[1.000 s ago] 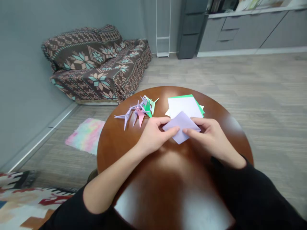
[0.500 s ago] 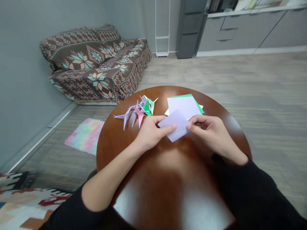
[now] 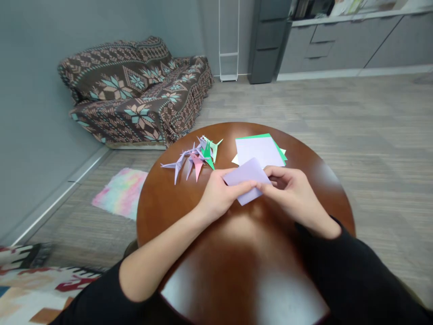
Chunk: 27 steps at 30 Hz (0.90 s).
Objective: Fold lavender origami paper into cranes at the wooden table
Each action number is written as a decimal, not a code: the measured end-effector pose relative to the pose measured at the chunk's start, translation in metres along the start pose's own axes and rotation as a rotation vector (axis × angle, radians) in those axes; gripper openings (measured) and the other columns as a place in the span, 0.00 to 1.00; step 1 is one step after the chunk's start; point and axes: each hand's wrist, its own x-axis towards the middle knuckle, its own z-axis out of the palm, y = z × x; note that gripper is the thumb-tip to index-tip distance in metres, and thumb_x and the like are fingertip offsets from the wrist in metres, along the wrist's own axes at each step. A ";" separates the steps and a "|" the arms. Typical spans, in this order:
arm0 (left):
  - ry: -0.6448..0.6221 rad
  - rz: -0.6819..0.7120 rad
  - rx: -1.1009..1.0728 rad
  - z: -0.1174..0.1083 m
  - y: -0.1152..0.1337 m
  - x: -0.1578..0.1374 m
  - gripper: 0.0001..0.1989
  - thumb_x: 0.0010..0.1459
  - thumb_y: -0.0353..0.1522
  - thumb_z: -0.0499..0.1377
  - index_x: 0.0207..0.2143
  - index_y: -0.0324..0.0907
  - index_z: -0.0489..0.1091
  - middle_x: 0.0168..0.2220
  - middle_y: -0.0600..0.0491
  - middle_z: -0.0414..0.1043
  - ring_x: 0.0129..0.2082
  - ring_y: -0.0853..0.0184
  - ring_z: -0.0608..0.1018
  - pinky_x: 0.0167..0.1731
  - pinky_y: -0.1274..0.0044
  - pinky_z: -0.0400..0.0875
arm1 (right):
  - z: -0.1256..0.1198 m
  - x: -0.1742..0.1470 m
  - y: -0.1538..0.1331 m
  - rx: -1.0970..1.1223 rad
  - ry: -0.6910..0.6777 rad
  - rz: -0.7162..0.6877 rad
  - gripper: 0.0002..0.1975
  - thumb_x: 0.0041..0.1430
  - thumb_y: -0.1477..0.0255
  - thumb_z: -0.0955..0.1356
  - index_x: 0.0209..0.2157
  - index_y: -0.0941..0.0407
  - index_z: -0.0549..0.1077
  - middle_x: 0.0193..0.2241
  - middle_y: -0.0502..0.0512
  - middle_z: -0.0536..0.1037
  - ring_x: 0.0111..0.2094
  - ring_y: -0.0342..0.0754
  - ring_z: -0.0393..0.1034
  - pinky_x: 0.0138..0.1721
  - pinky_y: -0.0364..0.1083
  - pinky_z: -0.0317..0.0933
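A small folded square of lilac origami paper (image 3: pixel 246 174) is held up over the round brown table (image 3: pixel 237 253), one corner pointing toward me. My left hand (image 3: pixel 220 189) grips its left side, thumb lying across the front face. At the right corner, my right hand (image 3: pixel 293 192) pinches the paper between thumb and fingers. Both thumb tips meet near the paper's right edge. Behind it lies a stack of origami sheets (image 3: pixel 259 150), lilac on top with green beneath. Folded paper cranes (image 3: pixel 196 158) in lilac, pink and green cluster left of the stack.
A sofa under a patterned cover (image 3: pixel 142 95) stands beyond the table at the left. On the floor lies a fluffy pastel mat (image 3: pixel 120 193). Grey kitchen cabinets (image 3: pixel 341 45) and a dark fridge (image 3: pixel 269 43) line the back.
Both hands have come closer together and slightly nearer to me with the lilac paper. My thumbs were apart and now touch. The cranes and the stack stay put.
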 end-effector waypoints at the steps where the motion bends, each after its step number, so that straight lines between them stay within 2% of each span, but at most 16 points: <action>1: -0.005 -0.002 0.033 0.000 0.001 0.000 0.18 0.49 0.41 0.73 0.26 0.36 0.75 0.22 0.56 0.68 0.23 0.73 0.66 0.24 0.79 0.58 | 0.000 0.000 0.000 -0.007 0.010 0.006 0.03 0.54 0.73 0.72 0.28 0.56 0.77 0.26 0.50 0.75 0.30 0.47 0.69 0.32 0.43 0.62; 5: -0.005 0.007 0.088 -0.003 0.004 0.000 0.17 0.48 0.41 0.73 0.25 0.36 0.75 0.22 0.57 0.69 0.22 0.73 0.67 0.24 0.79 0.58 | 0.000 0.000 0.001 -0.024 0.011 0.031 0.01 0.52 0.74 0.71 0.27 0.57 0.76 0.26 0.50 0.76 0.30 0.47 0.70 0.32 0.43 0.62; 11: 0.052 0.003 -0.021 -0.007 -0.002 0.002 0.16 0.48 0.39 0.74 0.34 0.35 0.81 0.30 0.51 0.79 0.27 0.68 0.75 0.31 0.76 0.69 | -0.003 0.002 0.000 -0.021 0.022 0.037 0.03 0.51 0.75 0.71 0.25 0.57 0.74 0.24 0.48 0.75 0.27 0.44 0.67 0.30 0.42 0.60; 15: 0.056 -0.027 -0.075 -0.003 -0.006 0.002 0.17 0.47 0.39 0.74 0.34 0.35 0.80 0.32 0.50 0.81 0.31 0.65 0.78 0.35 0.75 0.73 | -0.002 0.001 0.000 -0.009 0.024 0.033 0.03 0.52 0.75 0.71 0.25 0.57 0.75 0.25 0.49 0.75 0.28 0.44 0.68 0.31 0.42 0.61; 18: 0.043 -0.042 -0.099 -0.001 -0.007 0.002 0.19 0.45 0.38 0.75 0.38 0.36 0.80 0.36 0.49 0.82 0.35 0.63 0.80 0.38 0.74 0.75 | 0.000 0.000 0.000 0.006 0.016 0.025 0.04 0.52 0.75 0.71 0.25 0.57 0.74 0.24 0.49 0.75 0.28 0.44 0.67 0.31 0.42 0.61; 23: 0.110 0.017 -0.108 -0.004 -0.006 0.003 0.21 0.43 0.36 0.77 0.40 0.37 0.80 0.39 0.49 0.83 0.37 0.63 0.81 0.40 0.75 0.76 | -0.002 0.001 0.001 -0.043 0.047 0.041 0.03 0.51 0.75 0.70 0.25 0.57 0.74 0.23 0.48 0.74 0.26 0.43 0.65 0.28 0.41 0.58; 27: 0.116 0.027 -0.123 -0.008 -0.004 0.004 0.20 0.44 0.35 0.76 0.40 0.37 0.81 0.39 0.48 0.83 0.37 0.62 0.82 0.40 0.74 0.77 | -0.005 0.001 0.001 -0.065 0.081 0.054 0.03 0.50 0.75 0.70 0.24 0.57 0.74 0.22 0.47 0.72 0.25 0.42 0.63 0.26 0.41 0.55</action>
